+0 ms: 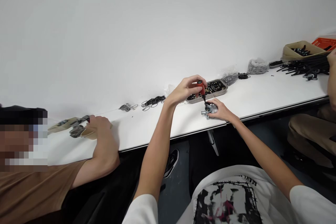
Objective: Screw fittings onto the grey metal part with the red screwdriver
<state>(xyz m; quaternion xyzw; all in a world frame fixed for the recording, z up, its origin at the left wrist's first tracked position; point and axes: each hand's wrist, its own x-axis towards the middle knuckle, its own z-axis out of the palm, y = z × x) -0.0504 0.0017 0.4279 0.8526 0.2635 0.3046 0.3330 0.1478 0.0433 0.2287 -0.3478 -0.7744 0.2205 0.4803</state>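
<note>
My left hand (185,89) is closed around the red handle of a screwdriver (201,89), which points down with its black shaft nearly upright. The tip meets a small grey metal housing (204,112) on the white table; its exact contact point is too small to make out. From the right, my right hand (222,110) grips the housing, fingers over its top and side. Just behind both hands lies a shallow metal tray (195,101) filled with small dark and brass-coloured pieces.
Black rings (153,102) and a grey part (126,107) lie to the left along the wall. Plastic bags (258,66), black rods (304,64) and a beige bin (288,53) stand rightward. Co-workers sit on both sides; one's arm (103,147) rests on the table at left.
</note>
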